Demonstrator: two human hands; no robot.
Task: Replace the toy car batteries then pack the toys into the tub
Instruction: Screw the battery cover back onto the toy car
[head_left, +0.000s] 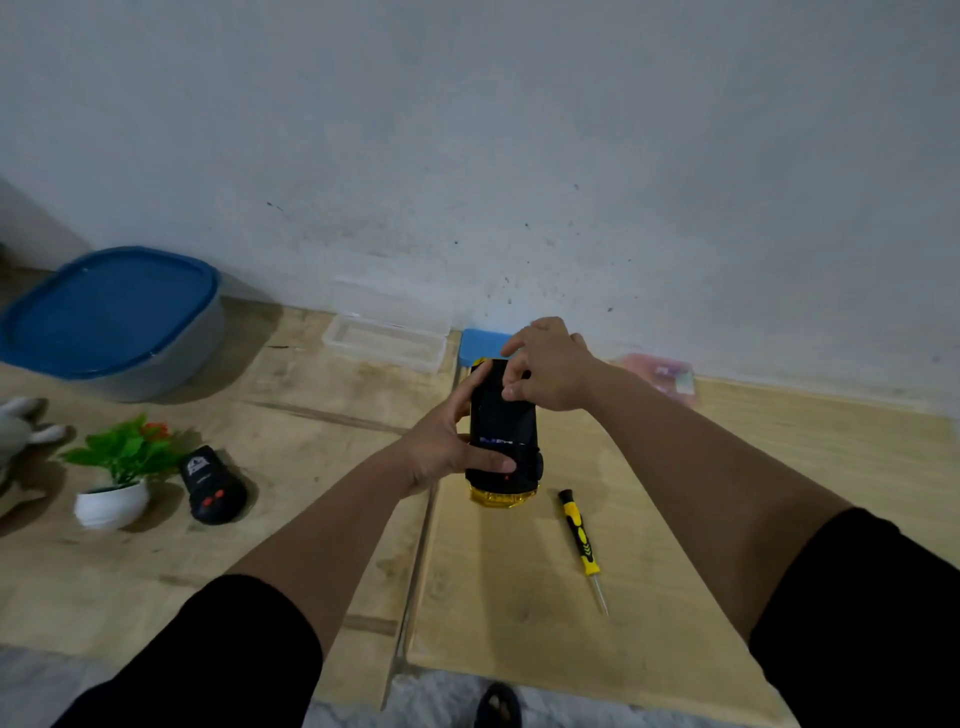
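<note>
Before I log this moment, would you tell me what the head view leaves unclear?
- Battery compartment of the toy car: covered by the right hand and left hand.
- Tub contents: hidden under its blue lid.
- Pink packet by the wall: too blurred to identify.
- Plush toy: cut off by the left edge.

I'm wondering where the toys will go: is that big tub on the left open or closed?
Closed. The tub has its blue lid sitting flat across the top, covering the whole opening.
</note>
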